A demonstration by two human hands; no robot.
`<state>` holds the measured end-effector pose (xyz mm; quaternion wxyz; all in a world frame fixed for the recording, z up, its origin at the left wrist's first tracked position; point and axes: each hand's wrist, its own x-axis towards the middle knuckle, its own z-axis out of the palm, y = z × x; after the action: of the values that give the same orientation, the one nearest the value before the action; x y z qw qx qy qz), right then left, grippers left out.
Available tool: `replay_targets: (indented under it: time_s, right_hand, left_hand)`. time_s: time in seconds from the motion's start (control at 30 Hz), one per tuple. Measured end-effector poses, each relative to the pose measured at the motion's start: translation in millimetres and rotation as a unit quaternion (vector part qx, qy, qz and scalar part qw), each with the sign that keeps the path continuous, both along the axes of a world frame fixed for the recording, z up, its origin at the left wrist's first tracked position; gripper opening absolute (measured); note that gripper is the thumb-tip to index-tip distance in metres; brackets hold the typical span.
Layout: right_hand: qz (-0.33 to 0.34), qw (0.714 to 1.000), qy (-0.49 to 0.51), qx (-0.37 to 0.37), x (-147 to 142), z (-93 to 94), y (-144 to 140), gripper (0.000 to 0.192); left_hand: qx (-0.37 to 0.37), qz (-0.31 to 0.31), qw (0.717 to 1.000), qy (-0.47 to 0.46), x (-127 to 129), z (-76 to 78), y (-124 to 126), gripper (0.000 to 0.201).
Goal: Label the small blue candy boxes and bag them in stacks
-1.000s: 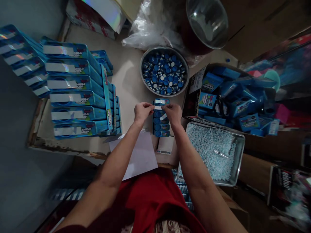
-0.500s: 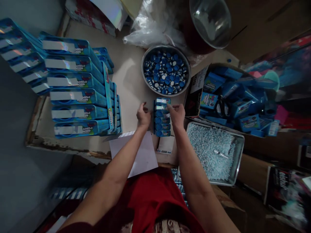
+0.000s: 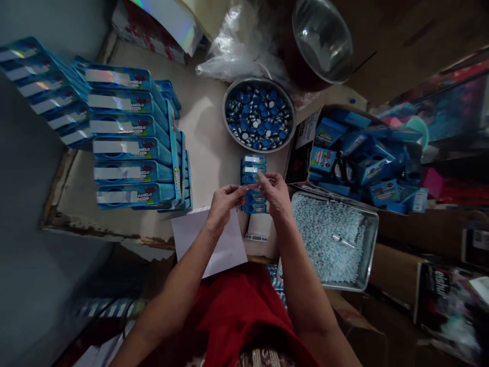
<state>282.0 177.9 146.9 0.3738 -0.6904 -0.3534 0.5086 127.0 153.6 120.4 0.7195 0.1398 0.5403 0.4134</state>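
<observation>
Row of blue containers (image 3: 253,176) runs away from person; both hands (image 3: 249,198) pinch one.

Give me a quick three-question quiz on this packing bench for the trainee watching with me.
1. True or false: the round metal bowl holds blue and white caps.
2. Which lies nearer the right hand: A the tray of pale pellets, B the stack of flat blue boxes?
3. Fill in: both hands meet over a row of small blue ____ on the table.

Key
1. True.
2. A; the tray sits just beside that hand, the stack is out beyond the left hand.
3. Packs; whether the fingertips pinch something there is too small to tell.
</observation>
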Motion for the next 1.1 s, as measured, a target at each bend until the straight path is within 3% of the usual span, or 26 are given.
replay_targets:
  time_s: [0.1,0.3,0.47,0.67,0.83,0.93,1.0,1.1]
  right_hand:
    - [-0.038,0.998,0.052,-0.001,7,-2.9,-11,0.052]
    - [-0.054,0.987,-0.145,0.051,6,-21.1,2,0.031]
    - [-0.025,0.977,-0.210,0.031,6,-32.3,21,0.025]
    - [0.022,0.958,-0.285,-0.006,5,-29.4,26,0.020]
    - [0.046,0.923,-0.380,-0.028,11,-36.4,30,0.026]
    - [0.036,0.950,-0.308,-0.039,22,-54.3,32,0.039]
    - [0.005,0.978,-0.199,-0.060,29,-65.6,34,0.048]
    - [-0.029,0.992,-0.069,-0.103,38,-71.5,36,0.048]
  left_hand:
    - [0.017,-0.025,0.998,0.058,-6,-0.8,1,0.048]
    - [0.061,-0.055,0.970,0.229,-4,-21.2,29,0.033]
    - [0.075,-0.077,0.957,0.268,-3,-45.7,49,0.027]
    - [0.049,-0.067,0.971,0.223,1,-59.3,49,0.030]
    - [-0.010,-0.033,0.995,0.095,7,-76.5,48,0.045]
    - [-0.007,-0.049,0.994,0.093,4,-85.3,49,0.047]
    - [0.027,-0.082,0.970,0.226,-5,-87.8,48,0.039]
    - [0.103,-0.198,0.857,0.465,-29,-84.9,40,0.022]
